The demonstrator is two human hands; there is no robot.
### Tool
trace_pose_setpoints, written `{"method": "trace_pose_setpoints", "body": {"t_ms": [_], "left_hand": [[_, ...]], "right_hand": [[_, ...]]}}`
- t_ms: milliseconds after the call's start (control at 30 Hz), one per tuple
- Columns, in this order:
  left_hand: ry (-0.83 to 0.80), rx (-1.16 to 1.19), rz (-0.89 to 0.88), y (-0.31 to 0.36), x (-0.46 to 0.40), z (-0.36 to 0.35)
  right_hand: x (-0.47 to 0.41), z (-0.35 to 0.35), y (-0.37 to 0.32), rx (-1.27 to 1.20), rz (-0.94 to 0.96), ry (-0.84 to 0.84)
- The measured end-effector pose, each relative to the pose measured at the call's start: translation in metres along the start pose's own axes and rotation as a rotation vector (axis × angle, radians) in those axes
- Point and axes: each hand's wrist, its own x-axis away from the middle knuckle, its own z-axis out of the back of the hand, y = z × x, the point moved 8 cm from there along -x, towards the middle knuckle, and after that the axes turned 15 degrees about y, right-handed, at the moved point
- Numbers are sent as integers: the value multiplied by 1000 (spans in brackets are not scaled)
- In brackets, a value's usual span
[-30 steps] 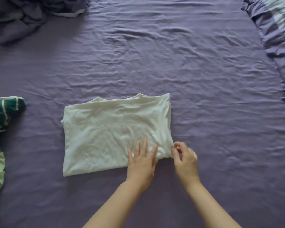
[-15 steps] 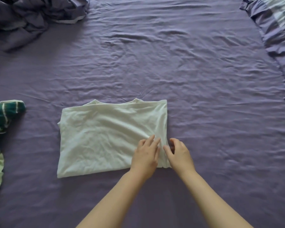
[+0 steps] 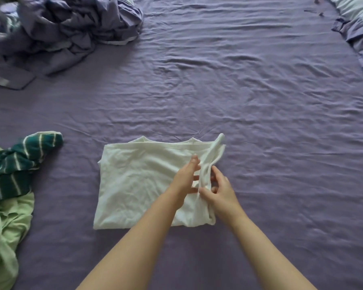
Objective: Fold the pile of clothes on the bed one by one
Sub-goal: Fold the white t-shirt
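Across the whole view spreads a bed (image 3: 249, 97) covered in a creased purple sheet, which fills the frame from edge to edge; nothing of the room beyond it shows. At the far left corner lies a crumpled heap of purple bedding (image 3: 71, 28), with a flat dark object (image 3: 13, 78) just in front of it, too blurred to name. Along the far right edge sits a pillow (image 3: 358, 24) in a purple frilled case with pale bands. At the near left edge lies the pile of clothes: a dark green garment with white stripes (image 3: 17, 166) draped partly over a light green garment (image 3: 6, 231), both unfolded.

Near the middle of the bed, well apart from that pile, a white T-shirt (image 3: 138, 183) lies folded into a rectangle, its neckline showing along the far edge. Its right edge is lifted off the sheet and bunched upright. The left hand (image 3: 187, 176) reaches over the shirt with fingers stretched against the raised fabric. The right hand (image 3: 220, 193) pinches the same bunched edge from the other side. Both forearms cross the near part of the sheet and cover the shirt's near right corner.
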Motion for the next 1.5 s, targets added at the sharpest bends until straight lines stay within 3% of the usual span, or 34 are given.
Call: {"method": "trace_pose_setpoints", "body": {"t_ms": [233, 400, 533, 900, 967, 1067, 1167, 1233, 1333, 1500], "left_hand": [[59, -11, -85, 41, -23, 78], [255, -244, -218, 49, -37, 156], [282, -312, -283, 39, -52, 205], [376, -473, -349, -1, -85, 284], [436, -538, -306, -12, -86, 292], [447, -382, -122, -33, -80, 291], [402, -266, -4, -51, -72, 275], [400, -207, 64, -59, -69, 268], [401, -73, 119, -65, -66, 260], [342, -19, 10, -52, -43, 258]], "right_hand": [[24, -83, -41, 165, 233, -99], [44, -147, -52, 192, 272, -126], [54, -191, -56, 162, 279, -139], [65, -278, -32, 366, 290, -243], [61, -263, -32, 397, 338, -175], [42, -216, -27, 578, 361, 102], [27, -177, -12, 764, 205, 247], [23, -165, 0, 727, 69, 238], [15, -154, 10, 480, -100, 250], [19, -147, 1, 81, -213, 128]]}}
